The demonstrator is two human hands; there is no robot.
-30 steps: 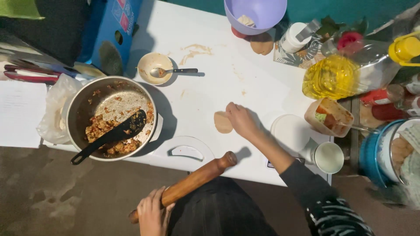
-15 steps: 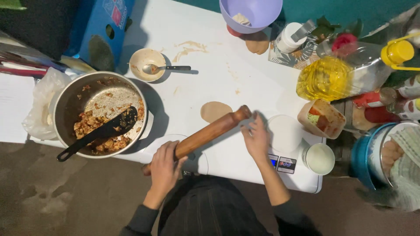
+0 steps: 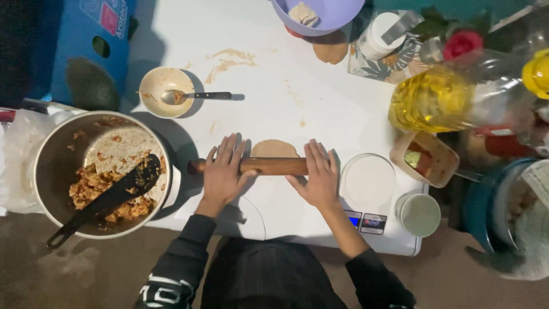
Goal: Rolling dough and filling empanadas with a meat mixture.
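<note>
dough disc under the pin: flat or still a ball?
Flat. The dough shows as a thin round disc beyond the rolling pin, which lies across its near edge with the left hand and right hand pressed on top.

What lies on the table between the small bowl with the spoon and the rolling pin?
In the head view, only bare white table lies between the small bowl and the rolling pin.

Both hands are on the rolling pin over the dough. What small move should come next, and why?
Probably push the rolling pin forward over the dough. Left hand and right hand press flat on it, and the dough beyond it looks small and round.
</note>
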